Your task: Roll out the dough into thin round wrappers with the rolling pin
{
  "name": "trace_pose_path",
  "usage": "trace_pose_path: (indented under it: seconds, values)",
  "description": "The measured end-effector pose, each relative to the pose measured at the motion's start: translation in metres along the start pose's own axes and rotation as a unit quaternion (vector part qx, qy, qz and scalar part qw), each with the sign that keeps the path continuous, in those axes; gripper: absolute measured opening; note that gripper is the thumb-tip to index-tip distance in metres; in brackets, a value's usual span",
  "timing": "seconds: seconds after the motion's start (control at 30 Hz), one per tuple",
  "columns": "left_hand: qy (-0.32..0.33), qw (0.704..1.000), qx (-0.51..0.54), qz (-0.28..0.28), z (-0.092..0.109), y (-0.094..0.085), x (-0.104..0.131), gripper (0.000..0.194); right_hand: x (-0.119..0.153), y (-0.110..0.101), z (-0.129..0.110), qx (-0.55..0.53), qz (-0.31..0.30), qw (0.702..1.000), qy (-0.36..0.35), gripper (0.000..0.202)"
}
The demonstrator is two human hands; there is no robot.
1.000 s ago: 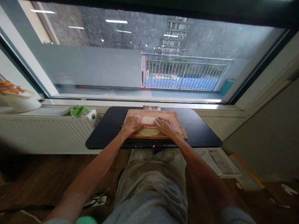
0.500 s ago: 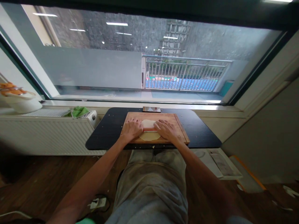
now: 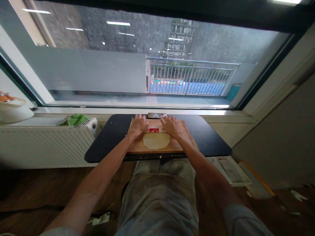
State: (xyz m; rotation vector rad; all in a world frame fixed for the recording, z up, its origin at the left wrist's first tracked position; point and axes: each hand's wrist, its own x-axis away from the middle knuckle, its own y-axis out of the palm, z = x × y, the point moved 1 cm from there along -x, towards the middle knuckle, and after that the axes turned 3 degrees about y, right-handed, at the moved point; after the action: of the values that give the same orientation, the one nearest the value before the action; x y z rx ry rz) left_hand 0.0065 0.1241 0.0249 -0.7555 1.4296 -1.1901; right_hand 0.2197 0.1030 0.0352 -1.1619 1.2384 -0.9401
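A flat, pale sheet of dough (image 3: 156,141) lies on a wooden cutting board (image 3: 136,149), towards its near edge. Across the dough's far edge lies what looks like a rolling pin (image 3: 157,130) with a red and white label. My left hand (image 3: 139,126) is over the pin's left end, knuckles up and fingers bent forward. Over the right end is my right hand (image 3: 170,125), its fingers curled the same way. Both palms hide the ends of the pin.
The board rests on a black table (image 3: 211,139) sprinkled with small crumbs. Behind the board lies a small flat box (image 3: 154,115). To the left, a green cloth (image 3: 77,120) sits on a white radiator (image 3: 46,144). A window stands beyond the table.
Both hands have moved forward, away from me, with the rolling pin. More of the dough sheet now shows on the near side, and the pin's label has come into sight.
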Motion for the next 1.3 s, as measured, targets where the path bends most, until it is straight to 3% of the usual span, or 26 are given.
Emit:
trace_pose_path:
  seconds: [0.17,0.33,0.6,0.8,0.97,1.13,1.3]
  values:
    - [0.015,1.0,0.001,0.007,-0.003,0.003,-0.02,0.038,-0.027,0.013,0.007,-0.032,0.004,0.999,0.037,0.046]
    - [-0.037,0.997,0.018,-0.069,-0.004,0.003,-0.021,0.044,-0.031,0.018,0.012,-0.033,0.018,0.999,0.037,0.043]
    - [0.022,0.991,0.016,-0.128,0.001,-0.006,-0.001,0.049,-0.026,0.017,0.012,0.027,-0.079,0.996,-0.033,0.048]
    - [0.048,0.994,-0.018,-0.092,0.007,-0.013,0.035,0.05,0.009,0.009,0.006,0.088,-0.086,0.983,-0.138,0.032]
    - [0.04,0.998,-0.015,-0.056,0.011,-0.019,0.057,0.052,0.038,0.003,0.001,0.094,-0.061,0.987,-0.116,0.038]
    - [0.037,0.998,-0.016,-0.049,0.013,-0.019,0.052,0.052,0.039,0.005,-0.001,0.088,-0.021,0.992,-0.083,0.038]
    - [0.021,0.999,-0.018,-0.042,0.012,-0.012,0.035,0.054,0.017,0.012,0.001,0.063,0.012,0.996,-0.057,0.038]
